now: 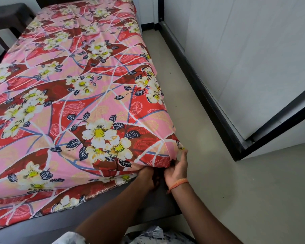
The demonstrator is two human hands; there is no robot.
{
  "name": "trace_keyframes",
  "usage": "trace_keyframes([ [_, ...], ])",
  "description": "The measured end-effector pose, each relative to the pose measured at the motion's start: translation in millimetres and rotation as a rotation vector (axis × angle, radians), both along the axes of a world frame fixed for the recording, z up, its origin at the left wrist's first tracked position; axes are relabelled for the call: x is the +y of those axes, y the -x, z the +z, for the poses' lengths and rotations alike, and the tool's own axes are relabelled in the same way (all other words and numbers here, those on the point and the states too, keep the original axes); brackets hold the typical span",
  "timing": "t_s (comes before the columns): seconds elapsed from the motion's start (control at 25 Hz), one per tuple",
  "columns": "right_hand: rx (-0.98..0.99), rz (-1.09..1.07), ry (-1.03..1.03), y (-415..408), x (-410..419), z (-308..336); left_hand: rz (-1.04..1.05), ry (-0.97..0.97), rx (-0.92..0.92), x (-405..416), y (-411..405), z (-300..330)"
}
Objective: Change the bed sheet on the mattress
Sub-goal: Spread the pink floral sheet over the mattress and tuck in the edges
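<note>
Both hands (163, 173) pinch the bed sheet (77, 95) at the mattress corner; floor (218, 173) alongside.

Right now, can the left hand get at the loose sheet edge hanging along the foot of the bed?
Probably yes. The left hand is at the mattress corner, tucking the floral sheet beside the right hand. The untucked sheet edge hangs just to its left over the grey bed frame, with nothing between.

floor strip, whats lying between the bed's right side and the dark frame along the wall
In the head view that stretch of floor is bare: nothing lies between the floral sheet hanging over the bed's side and the dark frame.
</note>
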State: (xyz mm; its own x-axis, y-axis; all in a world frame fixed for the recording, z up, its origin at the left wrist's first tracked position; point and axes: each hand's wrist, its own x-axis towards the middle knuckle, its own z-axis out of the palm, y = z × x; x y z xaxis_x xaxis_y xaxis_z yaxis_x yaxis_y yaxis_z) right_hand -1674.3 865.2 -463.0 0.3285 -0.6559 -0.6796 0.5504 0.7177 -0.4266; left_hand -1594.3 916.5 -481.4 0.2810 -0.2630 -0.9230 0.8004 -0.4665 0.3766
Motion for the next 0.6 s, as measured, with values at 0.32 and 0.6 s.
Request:
trace_keyframes([
  [0.32,0.896,0.334,0.691,28,41,-1,-0.674,-0.027,-0.767,50,5,-4],
  [0.6,1.387,1.114,1.654,24,26,-24,-1.473,0.122,-1.715,69,-12,-14],
])
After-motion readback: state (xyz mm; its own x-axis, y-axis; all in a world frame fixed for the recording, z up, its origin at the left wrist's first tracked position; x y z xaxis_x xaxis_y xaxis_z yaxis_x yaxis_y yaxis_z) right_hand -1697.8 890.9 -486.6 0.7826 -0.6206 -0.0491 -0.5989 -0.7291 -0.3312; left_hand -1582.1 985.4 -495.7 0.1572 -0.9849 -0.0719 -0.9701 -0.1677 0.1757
